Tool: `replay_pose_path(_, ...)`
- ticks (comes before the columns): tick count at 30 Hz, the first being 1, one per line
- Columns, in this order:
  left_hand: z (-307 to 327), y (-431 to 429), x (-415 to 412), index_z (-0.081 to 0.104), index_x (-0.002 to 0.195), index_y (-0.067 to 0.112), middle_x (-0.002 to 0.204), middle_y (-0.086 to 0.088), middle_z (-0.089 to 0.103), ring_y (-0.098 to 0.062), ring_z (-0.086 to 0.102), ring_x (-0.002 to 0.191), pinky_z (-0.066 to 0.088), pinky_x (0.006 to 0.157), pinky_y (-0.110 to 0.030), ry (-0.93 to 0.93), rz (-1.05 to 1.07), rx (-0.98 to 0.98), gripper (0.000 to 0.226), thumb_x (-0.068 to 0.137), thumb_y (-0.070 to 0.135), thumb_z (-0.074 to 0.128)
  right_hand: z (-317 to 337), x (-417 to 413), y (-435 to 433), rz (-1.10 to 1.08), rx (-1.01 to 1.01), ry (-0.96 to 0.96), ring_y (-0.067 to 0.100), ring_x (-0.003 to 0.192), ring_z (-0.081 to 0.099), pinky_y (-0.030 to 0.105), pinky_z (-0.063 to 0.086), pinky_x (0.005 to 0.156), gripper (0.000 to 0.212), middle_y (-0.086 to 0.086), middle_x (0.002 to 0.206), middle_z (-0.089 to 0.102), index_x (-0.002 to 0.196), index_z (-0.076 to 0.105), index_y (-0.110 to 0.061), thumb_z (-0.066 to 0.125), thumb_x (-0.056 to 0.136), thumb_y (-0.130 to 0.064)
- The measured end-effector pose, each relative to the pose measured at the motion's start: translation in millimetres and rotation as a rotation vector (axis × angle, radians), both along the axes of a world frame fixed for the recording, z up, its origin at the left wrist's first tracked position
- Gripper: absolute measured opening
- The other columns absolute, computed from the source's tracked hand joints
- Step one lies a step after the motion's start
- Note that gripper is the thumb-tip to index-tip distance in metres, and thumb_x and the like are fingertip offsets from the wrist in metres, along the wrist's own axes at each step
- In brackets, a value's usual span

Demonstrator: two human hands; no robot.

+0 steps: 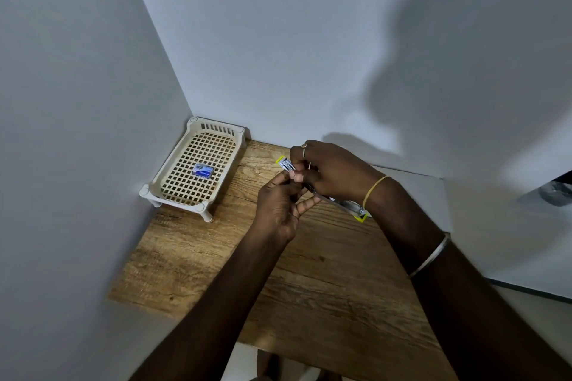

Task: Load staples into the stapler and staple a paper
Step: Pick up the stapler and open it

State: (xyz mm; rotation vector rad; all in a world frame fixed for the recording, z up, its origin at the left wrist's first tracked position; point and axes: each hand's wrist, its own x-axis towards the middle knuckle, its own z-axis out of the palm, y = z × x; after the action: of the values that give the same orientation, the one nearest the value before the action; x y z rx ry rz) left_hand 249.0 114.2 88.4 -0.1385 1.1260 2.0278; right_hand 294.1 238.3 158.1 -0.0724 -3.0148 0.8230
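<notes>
Stapler (351, 206) held over the table (216, 257) far edge, long axis far-left to near-right. Right hand (334, 173) curls round its middle. Left hand (278, 201) fingers (294, 176) pinch its far-left tip; staple strip unresolved. Staple box (202, 171) lies in basket (173, 161), far-left corner.

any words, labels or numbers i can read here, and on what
Blue box in the basket: pale printing on its top, too blurred to read.
Stapler: yellow ends, no readable marking shows.
Nothing else in view carries text.
</notes>
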Motion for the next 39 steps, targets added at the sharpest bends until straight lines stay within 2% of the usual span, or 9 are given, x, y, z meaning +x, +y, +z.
replay_pose_path(3,0,1,2,0.069,0.082,0.01,0.075,-0.001,0.073,-0.013,0.073,0.066,0.061,0.055,-0.035,-0.005,-0.008,0.0,0.039,0.092,-0.018,0.043,-3,9,-2,-0.02,-0.023,0.072,0.017,0.076,0.052,0.033,0.042,0.066,0.02,-0.003,0.083,0.052,0.083,0.05,-0.02,0.065,0.095,-0.026)
replay_pose_path(7,0,2,6,0.074,0.087,0.011,0.079,0.0,0.075,-0.015,0.075,0.075,0.061,0.058,-0.035,0.018,-0.024,0.002,0.04,0.093,-0.016,0.046,-4,20,-1,-0.047,-0.043,0.112,0.023,0.079,0.056,0.044,0.049,0.071,0.007,0.003,0.086,0.056,0.087,0.057,-0.017,0.06,0.093,-0.016)
replay_pose_path(14,4,-1,-4,0.071,0.101,0.011,0.085,-0.004,0.077,-0.019,0.077,0.075,0.061,0.057,-0.034,-0.007,0.062,0.006,0.019,0.101,0.004,0.054,-7,41,1,-0.067,-0.026,0.216,0.019,0.078,0.057,0.042,0.049,0.069,0.023,0.0,0.085,0.06,0.084,0.054,-0.018,0.061,0.083,0.004)
replay_pose_path(19,16,1,-13,0.073,0.098,0.01,0.085,-0.003,0.078,-0.02,0.077,0.078,0.063,0.061,-0.038,0.034,0.066,0.033,0.015,0.099,0.006,0.059,-7,47,0,-0.169,-0.059,0.263,0.013,0.084,0.067,0.039,0.054,0.073,0.021,-0.006,0.091,0.071,0.088,0.053,-0.028,0.066,0.088,-0.012)
replay_pose_path(24,16,0,-11,0.072,0.102,0.012,0.086,-0.002,0.078,-0.018,0.077,0.078,0.062,0.063,-0.035,0.096,0.069,-0.011,0.013,0.1,0.01,0.059,-1,42,-1,-0.225,-0.028,0.309,0.003,0.08,0.067,0.033,0.057,0.075,0.034,-0.015,0.109,0.065,0.119,0.062,-0.035,0.072,0.086,-0.038)
replay_pose_path(29,16,-5,-14,0.073,0.1,0.012,0.086,-0.002,0.078,-0.017,0.077,0.079,0.061,0.06,-0.034,0.031,0.112,0.012,0.013,0.098,0.01,0.061,-11,46,-3,-0.21,0.024,0.308,0.009,0.087,0.067,0.038,0.057,0.077,0.024,-0.013,0.117,0.065,0.109,0.074,-0.032,0.074,0.087,-0.039)
replay_pose_path(32,13,-9,-16,0.072,0.101,0.013,0.088,-0.001,0.078,-0.017,0.077,0.081,0.062,0.059,-0.036,0.008,0.127,0.035,0.012,0.096,0.012,0.062,-16,51,-7,-0.218,-0.068,0.308,0.008,0.095,0.069,0.038,0.059,0.082,0.037,-0.011,0.124,0.067,0.122,0.069,-0.036,0.077,0.085,-0.038)
replay_pose_path(35,9,-11,-16,0.071,0.101,0.014,0.089,-0.001,0.079,-0.017,0.078,0.085,0.063,0.062,-0.036,-0.009,0.147,0.079,0.011,0.093,0.014,0.063,-16,56,-7,-0.308,-0.149,0.251,0.003,0.096,0.069,0.033,0.058,0.087,0.065,-0.013,0.117,0.07,0.136,0.051,-0.041,0.08,0.078,-0.044)
replay_pose_path(39,1,-13,-15,0.07,0.102,0.014,0.092,0.0,0.078,-0.018,0.077,0.09,0.063,0.067,-0.037,-0.005,0.147,0.136,0.011,0.096,0.012,0.062,-24,69,0,-0.394,-0.203,0.211,0.002,0.085,0.071,0.037,0.06,0.083,0.041,-0.014,0.093,0.075,0.118,0.07,-0.03,0.082,0.079,-0.037)
